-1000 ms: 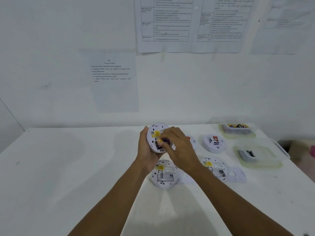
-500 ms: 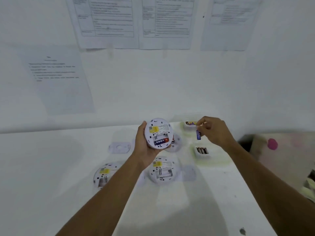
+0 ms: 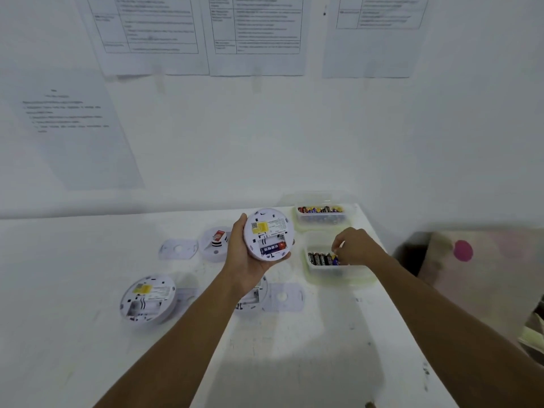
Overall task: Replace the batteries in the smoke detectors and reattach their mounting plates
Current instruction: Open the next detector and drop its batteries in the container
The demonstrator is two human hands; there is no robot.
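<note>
My left hand (image 3: pixel 243 256) grips a white round smoke detector (image 3: pixel 269 229) above the table, its back turned to me. One purple and red battery (image 3: pixel 273 248) lies in its open compartment, and the slot above it is bare. My right hand (image 3: pixel 356 245) reaches down into the near clear tub (image 3: pixel 325 270), fingertips pinching a purple battery (image 3: pixel 335 259) at the right end of a row of dark batteries (image 3: pixel 319 258).
A second tub (image 3: pixel 322 218) with mixed batteries stands behind the near one. An open detector (image 3: pixel 148 298) lies at left, another (image 3: pixel 256 297) under my left forearm, and a face-up one (image 3: pixel 215 242) further back. Mounting plates (image 3: pixel 178 248) (image 3: pixel 284 297) lie flat. The table's right edge (image 3: pixel 391 290) is close.
My right hand pulled a purple battery out of the held detector, carried it right and lowered it into the near tub. The view swung to the right.
</note>
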